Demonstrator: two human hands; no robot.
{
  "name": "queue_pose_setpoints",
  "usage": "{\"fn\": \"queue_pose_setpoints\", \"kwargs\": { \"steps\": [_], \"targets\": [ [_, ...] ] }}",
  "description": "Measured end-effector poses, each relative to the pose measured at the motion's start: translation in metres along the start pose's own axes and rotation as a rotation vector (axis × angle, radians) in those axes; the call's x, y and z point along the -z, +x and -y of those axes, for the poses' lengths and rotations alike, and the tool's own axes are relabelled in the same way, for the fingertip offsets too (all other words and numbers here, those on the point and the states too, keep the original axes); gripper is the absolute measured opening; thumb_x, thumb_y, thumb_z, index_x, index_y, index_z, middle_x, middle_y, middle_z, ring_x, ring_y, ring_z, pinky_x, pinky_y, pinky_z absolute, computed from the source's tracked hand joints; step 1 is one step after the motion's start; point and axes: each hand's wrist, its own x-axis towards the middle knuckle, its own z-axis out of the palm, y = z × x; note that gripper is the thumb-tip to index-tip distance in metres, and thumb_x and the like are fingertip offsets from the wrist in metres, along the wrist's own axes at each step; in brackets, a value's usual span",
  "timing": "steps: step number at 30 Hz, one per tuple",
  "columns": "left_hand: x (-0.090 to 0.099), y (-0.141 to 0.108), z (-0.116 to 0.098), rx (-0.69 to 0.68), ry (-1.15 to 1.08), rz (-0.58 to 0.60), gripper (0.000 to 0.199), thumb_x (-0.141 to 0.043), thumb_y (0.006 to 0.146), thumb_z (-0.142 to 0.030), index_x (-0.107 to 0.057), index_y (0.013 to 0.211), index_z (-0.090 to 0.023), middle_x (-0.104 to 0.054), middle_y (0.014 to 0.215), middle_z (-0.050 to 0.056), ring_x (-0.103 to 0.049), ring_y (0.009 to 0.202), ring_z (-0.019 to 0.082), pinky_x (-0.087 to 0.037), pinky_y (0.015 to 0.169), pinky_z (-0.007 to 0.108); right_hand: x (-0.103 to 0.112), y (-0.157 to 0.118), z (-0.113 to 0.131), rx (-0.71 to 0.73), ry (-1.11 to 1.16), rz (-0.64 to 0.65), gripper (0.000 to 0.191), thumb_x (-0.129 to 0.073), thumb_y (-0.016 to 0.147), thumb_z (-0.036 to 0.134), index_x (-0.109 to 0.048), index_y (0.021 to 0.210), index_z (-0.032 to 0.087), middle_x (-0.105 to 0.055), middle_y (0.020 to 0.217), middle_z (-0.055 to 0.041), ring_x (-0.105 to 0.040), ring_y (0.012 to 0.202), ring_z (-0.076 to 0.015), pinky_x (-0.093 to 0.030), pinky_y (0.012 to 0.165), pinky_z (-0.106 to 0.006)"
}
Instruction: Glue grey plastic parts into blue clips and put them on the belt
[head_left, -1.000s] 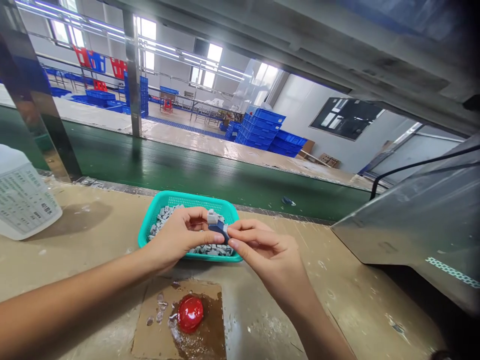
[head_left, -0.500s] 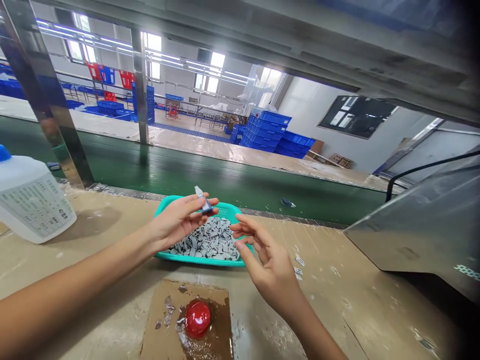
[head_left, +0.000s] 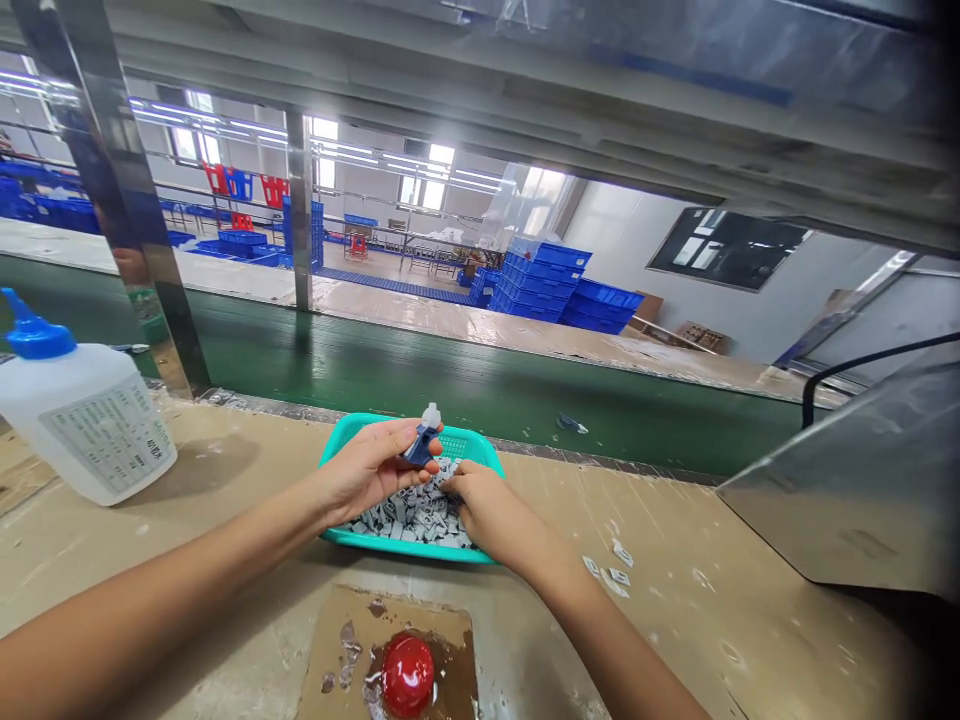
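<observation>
My left hand (head_left: 382,462) is closed around a small dark-blue plastic part with a whitish nozzle-like tip (head_left: 425,440), held above a teal basket (head_left: 360,541). Inside the basket lies a heap of small light-grey plastic pieces (head_left: 409,515). My right hand (head_left: 491,505) reaches over the basket's right side, its fingers bent down together at the heap. The fingertips are partly hidden, so what they grip cannot be made out. In front of the basket, a wet red dome (head_left: 409,672) sits on a brown board (head_left: 337,690).
A white bottle with a blue nozzle cap (head_left: 90,420) stands at the left. Several loose grey pieces (head_left: 619,577) lie right of the basket. Beyond the bench runs a green conveyor belt (head_left: 420,370) carrying a small dark part (head_left: 571,424). A metal housing (head_left: 862,490) stands at right.
My right hand has moved from hovering open by the basket's edge down to the heap. My left hand has turned the blue part more upright. The camera view has shifted slightly.
</observation>
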Motion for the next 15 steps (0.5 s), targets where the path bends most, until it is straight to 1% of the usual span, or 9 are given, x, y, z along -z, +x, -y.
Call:
{"fn": "queue_pose_setpoints", "kwargs": {
  "steps": [2,4,8,10,13,15],
  "targets": [
    [0.0007,0.0006,0.0003,-0.018,0.024,0.006,0.021,-0.062,0.073,-0.027,-0.06,0.086,-0.011,-0.057,0.076,0.004,-0.055,0.064,0.009,-0.045,0.06,0.019,-0.004,0.0021,-0.0031,-0.016,-0.005,0.01,0.033,-0.044,0.059,-0.013,-0.064,0.066,0.013,-0.059,0.074,-0.0086,-0.055,0.074,-0.0203,-0.044,0.065,-0.029],
    [0.0009,0.001,0.0003,-0.02,0.067,0.013,0.02,-0.06,0.074,-0.026,-0.059,0.089,-0.012,-0.059,0.079,0.005,-0.056,0.066,0.01,-0.045,0.061,0.019,-0.006,0.0014,-0.0044,-0.024,0.007,-0.003,0.031,-0.046,0.062,-0.01,-0.064,0.069,0.014,-0.059,0.075,-0.0078,-0.055,0.074,-0.0199,-0.044,0.066,-0.029],
    [0.0001,0.0007,0.0014,-0.024,0.11,0.037,0.021,-0.062,0.073,-0.019,-0.055,0.093,-0.016,-0.061,0.097,0.006,-0.059,0.086,0.015,-0.046,0.077,0.025,-0.0041,-0.0025,-0.0019,-0.047,0.049,-0.05,0.024,-0.049,0.066,-0.005,-0.061,0.071,0.015,-0.059,0.076,-0.0061,-0.054,0.071,-0.0177,-0.042,0.064,-0.027],
    [0.0001,0.0005,0.0023,-0.03,0.103,0.037,0.022,-0.062,0.072,-0.016,-0.054,0.093,-0.017,-0.061,0.103,0.007,-0.059,0.091,0.017,-0.045,0.082,0.028,-0.0022,-0.0038,0.0008,-0.069,0.065,-0.07,0.022,-0.048,0.066,-0.004,-0.059,0.072,0.015,-0.057,0.073,-0.005,-0.052,0.065,-0.0161,-0.04,0.06,-0.026],
    [0.0007,0.0009,0.0036,-0.02,0.093,0.017,0.023,-0.061,0.073,-0.015,-0.053,0.095,-0.017,-0.061,0.104,0.008,-0.06,0.091,0.018,-0.045,0.084,0.03,-0.0006,-0.0045,0.0042,-0.1,0.085,-0.09,0.02,-0.046,0.066,-0.003,-0.055,0.072,0.014,-0.055,0.066,-0.0026,-0.049,0.059,-0.0142,-0.036,0.053,-0.023],
    [0.0009,0.0014,0.0041,-0.008,0.086,-0.005,0.024,-0.061,0.074,-0.016,-0.055,0.097,-0.015,-0.061,0.102,0.008,-0.06,0.089,0.018,-0.046,0.082,0.028,-0.0005,-0.0047,0.0056,-0.112,0.1,-0.097,0.018,-0.045,0.067,-0.002,-0.051,0.071,0.015,-0.053,0.063,-0.0013,-0.048,0.056,-0.0136,-0.033,0.051,-0.022]
  ]
}}
